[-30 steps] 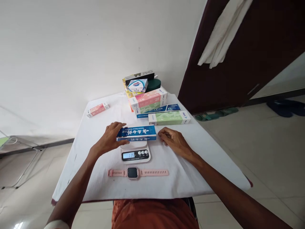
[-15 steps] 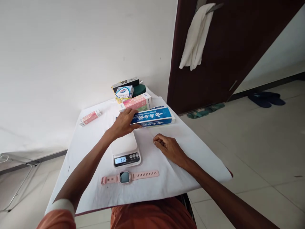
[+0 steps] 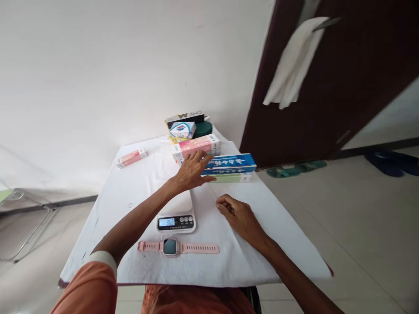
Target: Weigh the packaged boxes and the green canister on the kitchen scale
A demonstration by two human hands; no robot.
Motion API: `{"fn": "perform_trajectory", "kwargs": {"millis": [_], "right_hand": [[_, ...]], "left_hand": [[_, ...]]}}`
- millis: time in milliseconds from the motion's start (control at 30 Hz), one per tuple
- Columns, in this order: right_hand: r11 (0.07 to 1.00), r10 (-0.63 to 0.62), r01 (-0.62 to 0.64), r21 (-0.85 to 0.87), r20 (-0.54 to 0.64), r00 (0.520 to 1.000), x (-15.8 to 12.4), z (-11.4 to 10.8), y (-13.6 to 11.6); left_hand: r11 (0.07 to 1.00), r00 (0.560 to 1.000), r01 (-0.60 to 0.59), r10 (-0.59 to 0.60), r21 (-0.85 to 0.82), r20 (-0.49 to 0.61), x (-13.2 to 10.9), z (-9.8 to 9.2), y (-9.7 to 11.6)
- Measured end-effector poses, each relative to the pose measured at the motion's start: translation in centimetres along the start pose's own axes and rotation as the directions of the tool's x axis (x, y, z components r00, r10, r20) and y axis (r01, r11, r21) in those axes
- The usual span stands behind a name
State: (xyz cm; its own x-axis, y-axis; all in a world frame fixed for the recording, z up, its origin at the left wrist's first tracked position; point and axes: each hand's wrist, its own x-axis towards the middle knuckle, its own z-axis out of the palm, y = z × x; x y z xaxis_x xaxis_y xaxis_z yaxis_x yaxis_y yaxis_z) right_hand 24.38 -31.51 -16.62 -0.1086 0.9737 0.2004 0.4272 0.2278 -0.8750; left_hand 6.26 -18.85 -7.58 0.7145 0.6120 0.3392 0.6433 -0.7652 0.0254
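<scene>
My left hand [image 3: 192, 171] reaches across the white table [image 3: 137, 192] and grips the left end of a long blue box [image 3: 231, 163], which lies on top of a green box [image 3: 232, 178]. Nearer me stands a small white kitchen scale [image 3: 176, 216] with a lit display and nothing on its plate. A pink smartwatch [image 3: 178, 247] lies flat in front of the scale. My right hand [image 3: 238, 215] rests on the cloth to the right of the scale, its fingers curled with nothing in them.
A pile of boxes [image 3: 193, 138] stands at the table's far edge, with a pink-and-white box [image 3: 131, 157] apart at the far left. A dark door [image 3: 330, 78] with a white towel [image 3: 294, 65] is on the right; sandals [image 3: 294, 168] lie on the floor.
My left hand lifted the blue box off the scale and carried it away and to the right, onto the green box. The right hand stayed on the cloth.
</scene>
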Motion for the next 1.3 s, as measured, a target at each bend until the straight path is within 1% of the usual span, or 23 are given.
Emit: {"fn": "perform_trajectory", "kwargs": {"millis": [67, 133, 167, 200, 233, 267, 300, 367, 400, 467, 567, 667, 767, 833, 933, 1000, 1167, 1233, 1300], "right_hand": [[1.0, 0.019, -0.019, -0.014, -0.003, 1.0, -0.1, 0.0, 0.2], [0.998, 0.044, -0.044, -0.045, 0.009, 0.999, -0.1, -0.1, 0.5], [0.996, 0.06, -0.059, -0.06, 0.017, 0.998, 0.0, -0.2, 0.7], [0.995, 0.076, -0.073, -0.069, 0.043, 0.996, 0.2, -0.3, 0.9], [0.993, 0.089, -0.083, -0.082, 0.071, 0.994, 0.4, -0.5, 1.1], [0.992, 0.095, -0.085, -0.097, 0.105, 0.99, 0.6, -0.6, 1.1], [0.991, 0.093, -0.077, -0.114, 0.14, 0.986, 0.9, -0.6, 1.1], [0.988, 0.071, -0.043, -0.148, 0.186, 0.98, 1.4, -0.5, 0.7], [0.987, 0.056, -0.025, -0.161, 0.193, 0.98, 1.7, -0.2, 0.5], [0.985, 0.029, 0.002, -0.174, 0.176, 0.984, 2.1, 0.4, 0.0], [0.983, -0.012, 0.035, -0.181, 0.128, 0.992, 2.6, 1.5, -0.3], [0.98, -0.039, 0.054, -0.19, 0.079, 0.996, 2.6, 2.1, -0.2], [0.98, -0.038, 0.046, -0.193, 0.047, 0.998, 2.3, 2.2, 0.1], [0.981, -0.033, 0.04, -0.191, 0.041, 0.999, 2.1, 2.2, 0.2], [0.983, -0.036, 0.043, -0.18, 0.039, 0.999, 2.1, 2.1, 0.1], [0.985, -0.034, 0.039, -0.17, 0.036, 0.999, 2.1, 2.1, 0.0], [0.99, -0.016, 0.021, -0.138, 0.033, 0.999, 2.2, 2.1, 0.0], [0.991, -0.002, 0.006, -0.132, 0.03, 1.0, 2.2, 2.1, 0.0], [0.992, 0.008, -0.004, -0.13, 0.027, 1.0, 2.3, 2.1, 0.0]], "left_hand": [[0.997, 0.993, 0.061, -0.064, -0.036, -0.095, -2.4, -1.2, -1.8], [0.982, 0.964, 0.184, -0.189, -0.043, -0.186, -5.1, -2.2, -5.1], [0.964, 0.942, 0.265, -0.267, -0.038, -0.206, -6.5, -2.7, -7.2], [0.935, 0.915, 0.354, -0.352, -0.027, -0.198, -8.1, -3.0, -9.5], [0.892, 0.879, 0.453, -0.447, -0.004, -0.167, -9.6, -3.2, -11.8], [0.826, 0.824, 0.562, -0.553, 0.041, -0.125, -11.1, -3.4, -14.1], [0.753, 0.759, 0.652, -0.647, 0.092, -0.076, -12.4, -3.5, -16.2], [0.656, 0.665, 0.743, -0.746, 0.136, -0.033, -14.3, -3.5, -19.8], [0.624, 0.633, 0.767, -0.774, 0.146, -0.017, -14.9, -3.5, -21.2], [0.586, 0.592, 0.795, -0.806, 0.156, 0.009, -15.3, -3.4, -23.6], [0.552, 0.551, 0.814, -0.832, 0.179, 0.064, -14.7, -3.4, -26.3], [0.534, 0.513, 0.819, -0.845, 0.21, 0.149, -13.8, -3.5, -28.2], [0.518, 0.473, 0.817, -0.854, 0.253, 0.218, -13.5, -3.5, -29.4], [0.503, 0.453, 0.815, -0.862, 0.286, 0.227, -13.5, -3.5, -29.8], [0.472, 0.425, 0.82, -0.881, 0.323, 0.209, -13.5, -3.5, -29.8], [0.462, 0.418, 0.825, -0.886, 0.327, 0.2, -13.4, -3.4, -29.7], [0.463, 0.417, 0.84, -0.884, 0.282, 0.209, -12.8, -2.9, -30.0], [0.458, 0.414, 0.85, -0.886, 0.258, 0.21, -12.9, -3.2, -30.2], [0.462, 0.415, 0.86, -0.881, 0.218, 0.228, -13.5, -3.8, -30.1]]}}
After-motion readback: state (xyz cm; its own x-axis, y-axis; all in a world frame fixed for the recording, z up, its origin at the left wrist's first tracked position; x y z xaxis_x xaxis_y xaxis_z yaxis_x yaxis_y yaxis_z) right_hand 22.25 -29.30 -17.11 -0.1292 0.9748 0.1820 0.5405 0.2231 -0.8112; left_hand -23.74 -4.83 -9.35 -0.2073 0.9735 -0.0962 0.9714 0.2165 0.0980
